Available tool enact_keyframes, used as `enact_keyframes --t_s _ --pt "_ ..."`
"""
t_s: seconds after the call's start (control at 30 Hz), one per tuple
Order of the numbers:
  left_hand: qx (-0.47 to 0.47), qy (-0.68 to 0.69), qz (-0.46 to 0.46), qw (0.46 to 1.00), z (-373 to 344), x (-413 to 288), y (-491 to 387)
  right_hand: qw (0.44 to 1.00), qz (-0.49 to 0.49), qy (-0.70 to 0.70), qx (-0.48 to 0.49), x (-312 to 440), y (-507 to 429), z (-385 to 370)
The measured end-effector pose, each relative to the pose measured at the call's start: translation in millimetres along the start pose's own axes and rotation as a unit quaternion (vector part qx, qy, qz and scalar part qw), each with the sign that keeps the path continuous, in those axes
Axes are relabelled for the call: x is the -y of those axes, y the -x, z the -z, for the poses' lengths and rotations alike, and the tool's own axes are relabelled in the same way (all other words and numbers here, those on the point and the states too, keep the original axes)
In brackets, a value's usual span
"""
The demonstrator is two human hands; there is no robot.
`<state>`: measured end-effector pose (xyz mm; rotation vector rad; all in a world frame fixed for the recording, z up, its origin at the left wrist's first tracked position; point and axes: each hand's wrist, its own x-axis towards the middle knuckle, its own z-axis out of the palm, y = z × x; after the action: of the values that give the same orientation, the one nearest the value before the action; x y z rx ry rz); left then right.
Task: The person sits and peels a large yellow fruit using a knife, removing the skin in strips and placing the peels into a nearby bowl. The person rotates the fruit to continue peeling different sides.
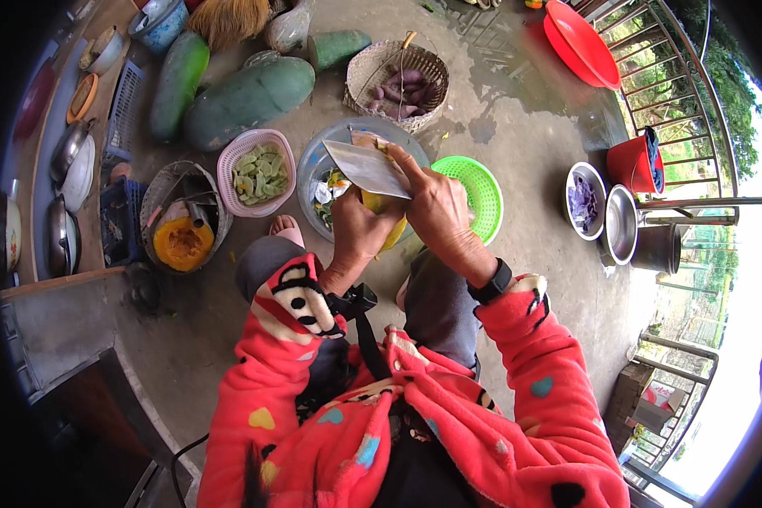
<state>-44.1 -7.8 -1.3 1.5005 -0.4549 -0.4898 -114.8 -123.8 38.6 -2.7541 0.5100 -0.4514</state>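
Observation:
My right hand grips a cleaver with a broad metal blade. Below the blade, my left hand holds a piece of yellow-orange pumpkin, mostly hidden by both hands. Both hands are over a grey plastic basin with scraps of peel inside. A wooden board shows behind the blade. The bright green colander stands just right of my right hand. Left of the basin sits a pink basket of sliced pale green vegetable.
A woven basket at left holds a cut pumpkin half. Large winter melons lie beyond it. A wicker basket of purple sweet potatoes stands ahead. To the right are metal bowls, a red bucket and a railing.

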Motion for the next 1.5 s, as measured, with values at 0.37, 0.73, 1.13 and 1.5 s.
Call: enact_keyframes --t_s 0.37,0.73,1.13,1.5 --pt "0.041 0.191 0.107 0.975 12 -9 -9 0.812 -0.221 -0.533 0.087 -47 -20 20" --pt "0.003 0.250 0.114 0.961 9 -3 -8 0.998 -0.004 -0.065 -0.012 -9 6 19" --pt "0.015 0.179 0.083 0.980 1 -10 2 0.998 -0.056 -0.020 0.022 1 -4 8" --pt "0.009 0.194 0.087 0.977 7 -11 -2 0.937 -0.136 -0.320 0.024 -20 -15 -10"
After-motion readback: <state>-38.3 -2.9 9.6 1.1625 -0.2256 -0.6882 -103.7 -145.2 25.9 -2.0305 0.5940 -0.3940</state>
